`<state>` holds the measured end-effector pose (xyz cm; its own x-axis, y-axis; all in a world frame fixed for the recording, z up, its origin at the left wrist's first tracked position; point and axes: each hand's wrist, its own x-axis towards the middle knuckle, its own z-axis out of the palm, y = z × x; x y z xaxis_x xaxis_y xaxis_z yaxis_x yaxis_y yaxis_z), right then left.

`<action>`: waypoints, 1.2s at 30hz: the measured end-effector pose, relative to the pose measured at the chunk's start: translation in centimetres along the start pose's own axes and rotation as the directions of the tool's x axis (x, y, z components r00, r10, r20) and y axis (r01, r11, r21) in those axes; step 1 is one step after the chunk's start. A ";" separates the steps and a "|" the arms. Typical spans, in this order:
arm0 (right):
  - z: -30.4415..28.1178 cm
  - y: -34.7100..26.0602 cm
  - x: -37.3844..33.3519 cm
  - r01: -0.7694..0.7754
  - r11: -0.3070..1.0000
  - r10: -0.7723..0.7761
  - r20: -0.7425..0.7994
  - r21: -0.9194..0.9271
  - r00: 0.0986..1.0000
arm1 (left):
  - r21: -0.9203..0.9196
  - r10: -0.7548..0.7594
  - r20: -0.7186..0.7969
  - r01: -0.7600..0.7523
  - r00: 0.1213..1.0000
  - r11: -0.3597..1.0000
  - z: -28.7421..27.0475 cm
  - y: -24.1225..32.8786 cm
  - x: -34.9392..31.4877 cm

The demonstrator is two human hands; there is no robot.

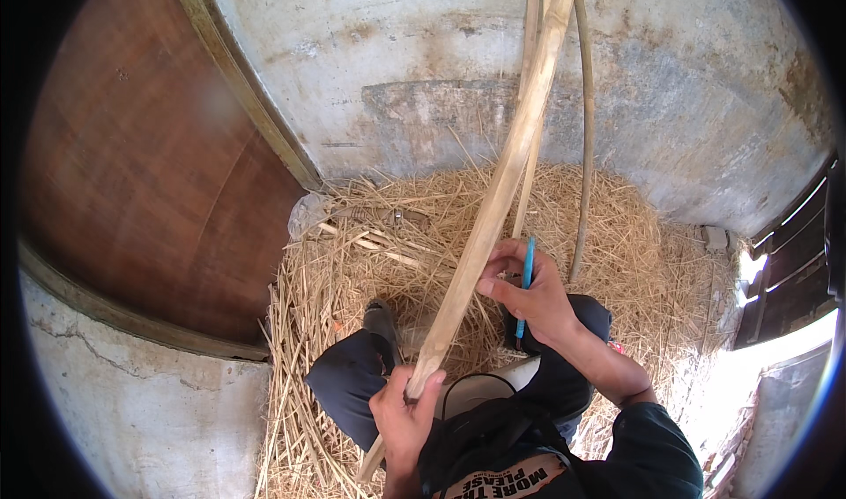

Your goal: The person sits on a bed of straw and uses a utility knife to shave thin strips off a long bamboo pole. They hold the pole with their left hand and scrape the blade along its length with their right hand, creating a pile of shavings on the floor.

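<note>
Head camera: looking steeply down from the wearer's head, facing the far wall (476,103)
Shirt (656,446): showing nearest, from just above
Left hand (404,418), right hand (539,298): appearing close, from above
Straw (617,226): lying farther below
Brown panel (150,138): bowing at left under the wide fisheye
Dark slats (793,266): curving at right

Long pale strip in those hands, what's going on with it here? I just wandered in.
A person's left hand is gripping the long pale strip near its lower end, and the strip slants up toward the wall. The right hand holds a slim blue tool, with its fingertips close by the strip; whether they touch is hard to tell. Straw lies all around, and a darker stick stands upright beyond the strip.
</note>
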<state>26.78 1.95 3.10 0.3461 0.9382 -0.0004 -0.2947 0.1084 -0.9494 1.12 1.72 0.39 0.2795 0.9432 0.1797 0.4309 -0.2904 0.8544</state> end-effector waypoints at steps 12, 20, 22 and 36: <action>1.3 2.9 -2.1 -0.160 0.983 0.173 0.153 -0.091 0.973 | -0.066 -0.029 -0.030 0.027 0.999 0.997 0.2 0.0 0.4; 1.6 3.4 -1.7 -0.108 0.979 0.129 0.118 -0.173 0.985 | -0.041 -0.034 0.013 0.035 0.999 0.999 -0.1 -0.4 0.3; 1.4 3.4 -1.8 -0.131 0.981 0.149 0.119 -0.147 0.982 | -0.058 -0.037 0.011 0.038 0.999 0.998 -0.1 -0.6 0.2; -4.9 1.0 -2.7 -0.288 0.798 0.090 0.367 0.529 0.926 | -0.192 -0.193 -0.058 0.179 0.979 0.965 -2.2 -5.8 -1.2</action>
<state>29.89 -2.03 0.63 -0.0329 0.9990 0.0291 -0.8059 -0.0093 -0.5919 -3.57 2.65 -3.75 0.1411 0.9892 0.0392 0.3012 -0.0806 0.9502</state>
